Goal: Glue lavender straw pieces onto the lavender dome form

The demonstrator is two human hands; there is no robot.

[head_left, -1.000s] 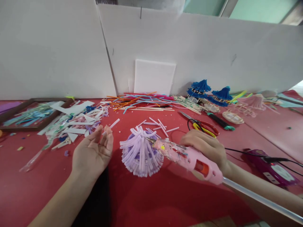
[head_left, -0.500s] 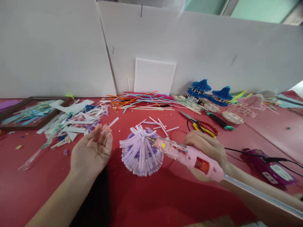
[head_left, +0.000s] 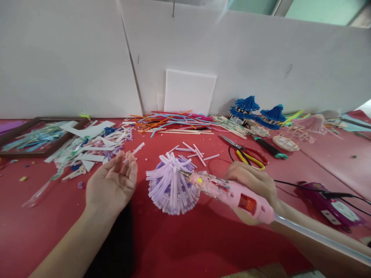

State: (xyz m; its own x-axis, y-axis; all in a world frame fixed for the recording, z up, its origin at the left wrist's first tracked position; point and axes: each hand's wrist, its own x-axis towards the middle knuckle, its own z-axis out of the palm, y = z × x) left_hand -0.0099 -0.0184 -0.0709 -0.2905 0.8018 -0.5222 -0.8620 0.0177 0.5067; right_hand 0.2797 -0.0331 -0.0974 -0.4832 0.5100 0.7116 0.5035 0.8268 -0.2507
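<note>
The model [head_left: 174, 204] appears largely covered with pale strips [head_left: 175, 183], gaps remaining, loose strips [head_left: 199, 155] behind it, right hand [head_left: 255, 180] at its right gripping a glue gun [head_left: 228, 192], left hand [head_left: 110, 187] opposite, curled, grip undetermined.

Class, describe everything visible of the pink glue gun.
The pink glue gun has a plastic-looking body, reddish window, residue-crusted front and metallic nozzle. A translucent stick protrudes from its rear. Gripped by the right hand, it slants over the red table, nozzle at the lilac fringed model; contact is unclear.

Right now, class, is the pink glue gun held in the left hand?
No, the right hand is wrapped around the pink glue gun.
</note>
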